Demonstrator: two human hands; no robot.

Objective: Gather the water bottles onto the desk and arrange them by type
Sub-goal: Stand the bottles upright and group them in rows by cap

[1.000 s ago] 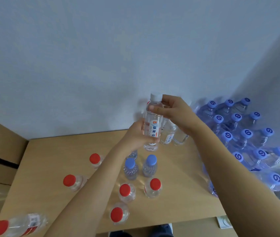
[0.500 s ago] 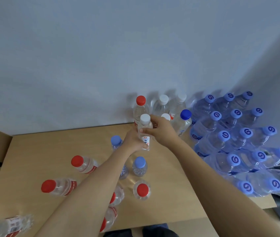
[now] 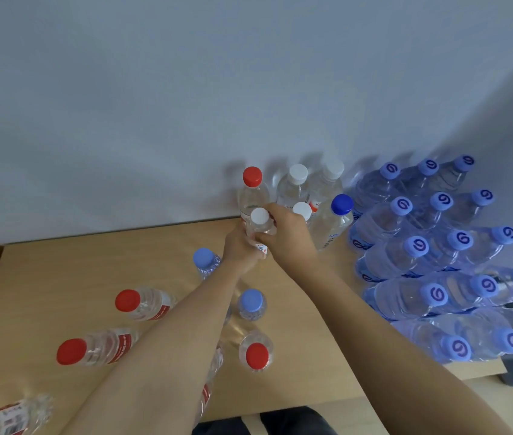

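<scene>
My biggest worry is the large block of clear plastic bottles with pale-blue swirl-marked caps [image 3: 418, 246], packed tight to the right of the white-capped clear bottle [image 3: 259, 226] I am holding: a wide swing of my right elbow could knock its near row over. Next, the small cluster right behind the held bottle, against the grey wall: a tall red-capped clear bottle [image 3: 252, 189], two white-capped ones [image 3: 296, 183] and a dark-blue-capped one [image 3: 336, 218]. Setting mine down crooked could topple them like skittles. My left hand [image 3: 242, 249] wraps the held bottle's body and my right hand [image 3: 289, 237] grips its shoulder, just above the light wooden desk [image 3: 60, 265]. Smallest risk: my left forearm passes over a pale-blue-capped small bottle [image 3: 205, 262] and could brush it.
</scene>
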